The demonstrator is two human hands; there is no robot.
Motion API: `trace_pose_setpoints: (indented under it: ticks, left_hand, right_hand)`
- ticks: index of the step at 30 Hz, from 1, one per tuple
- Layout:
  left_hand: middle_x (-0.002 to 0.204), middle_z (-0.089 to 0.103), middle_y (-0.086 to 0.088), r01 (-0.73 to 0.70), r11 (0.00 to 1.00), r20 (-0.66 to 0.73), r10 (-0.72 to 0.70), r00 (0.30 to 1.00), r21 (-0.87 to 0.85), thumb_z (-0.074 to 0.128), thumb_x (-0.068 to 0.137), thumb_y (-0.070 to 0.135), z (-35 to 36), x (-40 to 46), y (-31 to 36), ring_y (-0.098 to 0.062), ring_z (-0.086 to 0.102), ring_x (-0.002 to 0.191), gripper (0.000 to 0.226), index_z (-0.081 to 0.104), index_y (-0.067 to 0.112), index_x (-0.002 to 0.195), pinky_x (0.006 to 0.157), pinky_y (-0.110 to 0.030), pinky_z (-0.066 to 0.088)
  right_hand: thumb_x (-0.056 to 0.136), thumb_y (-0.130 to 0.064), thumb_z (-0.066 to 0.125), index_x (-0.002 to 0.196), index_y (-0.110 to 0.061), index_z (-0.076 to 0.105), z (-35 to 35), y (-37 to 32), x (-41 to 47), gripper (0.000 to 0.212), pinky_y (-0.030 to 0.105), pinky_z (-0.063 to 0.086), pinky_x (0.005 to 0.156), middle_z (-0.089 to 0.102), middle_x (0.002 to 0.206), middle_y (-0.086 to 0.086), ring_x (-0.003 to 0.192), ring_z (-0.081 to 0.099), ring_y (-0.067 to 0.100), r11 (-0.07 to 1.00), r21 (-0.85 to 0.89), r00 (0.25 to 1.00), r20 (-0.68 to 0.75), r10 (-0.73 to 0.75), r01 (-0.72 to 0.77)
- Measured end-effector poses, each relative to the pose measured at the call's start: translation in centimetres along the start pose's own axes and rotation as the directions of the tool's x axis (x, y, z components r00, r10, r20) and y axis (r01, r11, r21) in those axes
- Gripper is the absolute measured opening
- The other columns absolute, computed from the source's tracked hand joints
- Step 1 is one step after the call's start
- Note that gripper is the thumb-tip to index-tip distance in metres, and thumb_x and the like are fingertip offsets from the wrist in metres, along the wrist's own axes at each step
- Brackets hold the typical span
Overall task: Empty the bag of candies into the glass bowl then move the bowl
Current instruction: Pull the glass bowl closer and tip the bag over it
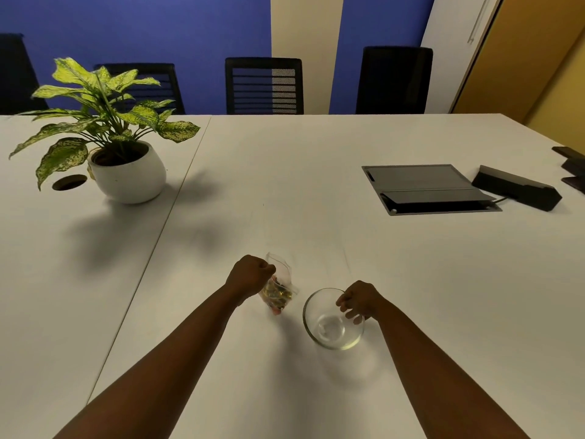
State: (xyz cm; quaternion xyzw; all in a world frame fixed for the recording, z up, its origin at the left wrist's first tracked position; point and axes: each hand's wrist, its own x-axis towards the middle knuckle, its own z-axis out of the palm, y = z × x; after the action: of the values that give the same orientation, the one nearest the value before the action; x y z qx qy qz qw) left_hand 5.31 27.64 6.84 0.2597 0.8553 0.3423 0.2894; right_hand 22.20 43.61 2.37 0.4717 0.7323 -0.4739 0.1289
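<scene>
A clear plastic bag of candies (278, 294) stands upright on the white table (285, 172), its coloured sweets gathered at the bottom. My left hand (251, 275) is closed on the bag's upper left edge. To the right sits an empty glass bowl (329, 324), upright on the table. My right hand (359, 301) grips the bowl's right rim, with fingers curled over the edge. Bag and bowl stand a little apart.
A potted plant in a white pot (126, 175) stands at the far left beside a round cable hole (69, 182). A grey cable box with an open lid (427, 188) and a dark device (516, 191) lie at the far right. Black chairs (264, 87) line the far edge.
</scene>
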Motion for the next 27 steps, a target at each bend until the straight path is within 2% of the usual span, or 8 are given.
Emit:
trace_pose_setpoints:
  ticks: [4, 7, 10, 15, 18, 20, 23, 27]
  left_hand:
    - [0.073, 0.046, -0.014, -0.015, 1.0, -0.005, 0.015, 1.0, -0.015, 0.049, 0.084, 0.012, -0.2, 0.3, 0.1, -0.021, 0.042, 0.071, 0.016, 0.055, 0.007, 0.07, 0.067, -0.031, 0.037]
    - [0.062, 0.043, -0.01, -0.026, 0.998, -0.019, 0.025, 1.0, -0.053, 0.049, 0.083, 0.01, -0.4, 0.6, 0.3, -0.021, 0.038, 0.063, 0.018, 0.054, 0.004, 0.066, 0.066, -0.031, 0.036]
    - [0.061, 0.037, -0.009, -0.025, 0.998, -0.039, 0.022, 0.999, -0.064, 0.05, 0.083, 0.011, -0.2, 0.9, 0.7, -0.023, 0.035, 0.066, 0.018, 0.05, 0.005, 0.066, 0.066, -0.031, 0.035]
    - [0.08, 0.055, -0.014, -0.031, 0.988, -0.009, 0.03, 1.0, -0.152, 0.05, 0.088, 0.015, 0.0, 1.2, 1.7, -0.025, 0.053, 0.074, 0.027, 0.053, 0.008, 0.063, 0.059, -0.027, 0.048]
    - [0.091, 0.061, -0.015, -0.061, 0.957, 0.031, 0.073, 0.997, -0.283, 0.049, 0.091, 0.016, 0.3, 1.0, 2.6, -0.024, 0.059, 0.089, 0.024, 0.061, 0.004, 0.074, 0.061, -0.025, 0.052]
    - [0.1, 0.062, -0.014, -0.084, 0.924, 0.082, 0.123, 0.989, -0.373, 0.046, 0.093, 0.015, 0.5, 0.8, 3.3, -0.026, 0.062, 0.096, 0.027, 0.065, -0.003, 0.093, 0.062, -0.025, 0.055]
    - [0.105, 0.063, -0.013, -0.13, 0.877, 0.132, 0.214, 0.968, -0.463, 0.039, 0.096, 0.012, 0.9, 0.5, 4.2, -0.026, 0.065, 0.096, 0.033, 0.061, -0.008, 0.11, 0.057, -0.02, 0.058]
    - [0.098, 0.067, -0.009, -0.164, 0.822, 0.174, 0.302, 0.937, -0.546, 0.037, 0.098, 0.013, 1.4, 0.0, 4.9, -0.021, 0.068, 0.089, 0.03, 0.066, 0.006, 0.098, 0.059, -0.021, 0.06]
  right_hand:
    - [0.088, 0.005, 0.051, 0.106, 0.008, 0.065, 0.7, 0.4, 0.7, 0.023, 0.027, 0.049, 0.056, 0.06, 0.09, 0.016, 0.06, 0.057, 0.018, 1.0, 0.023, 0.999, -0.047, -0.011, 0.012]
    - [0.086, 0.005, 0.053, 0.101, 0.007, 0.067, 1.0, 0.9, 1.3, 0.021, 0.034, 0.054, 0.065, 0.062, 0.087, 0.016, 0.06, 0.058, 0.019, 0.999, 0.035, 0.997, -0.078, -0.016, 0.018]
    - [0.083, 0.002, 0.059, 0.076, -0.002, 0.07, 1.0, 1.0, 1.5, 0.013, 0.04, 0.056, 0.076, 0.063, 0.085, 0.014, 0.064, 0.06, 0.022, 1.0, 0.015, 0.997, -0.079, -0.022, 0.023]
    - [0.086, -0.043, 0.057, 0.062, -0.01, 0.06, 0.7, 0.1, 1.1, 0.041, 0.028, 0.044, 0.071, 0.062, 0.071, 0.007, 0.085, 0.06, 0.025, 0.964, -0.239, 0.956, -0.234, -0.174, 0.117]
    - [0.088, -0.037, 0.057, 0.098, 0.006, 0.068, 0.4, -1.3, 1.2, 0.045, 0.039, 0.053, 0.083, 0.07, 0.098, 0.025, 0.091, 0.065, 0.034, 0.95, 0.12, 0.9, -0.372, -0.225, 0.288]
    - [0.087, -0.039, 0.057, 0.114, 0.003, 0.062, 0.2, -2.4, 0.9, 0.049, 0.033, 0.055, 0.074, 0.066, 0.099, 0.017, 0.089, 0.061, 0.024, 0.853, 0.461, 0.967, -0.172, -0.185, 0.245]
    - [0.092, -0.047, 0.043, 0.119, -0.005, 0.058, 0.1, -3.1, 0.4, 0.052, 0.027, 0.054, 0.075, 0.062, 0.106, 0.012, 0.096, 0.06, 0.023, 0.777, 0.61, 0.967, 0.063, -0.245, 0.157]
    - [0.087, -0.054, 0.043, 0.113, -0.01, 0.061, -0.2, -2.4, 0.3, 0.054, 0.036, 0.056, 0.074, 0.061, 0.108, 0.015, 0.1, 0.06, 0.03, 0.633, 0.773, 0.925, 0.222, -0.309, 0.026]
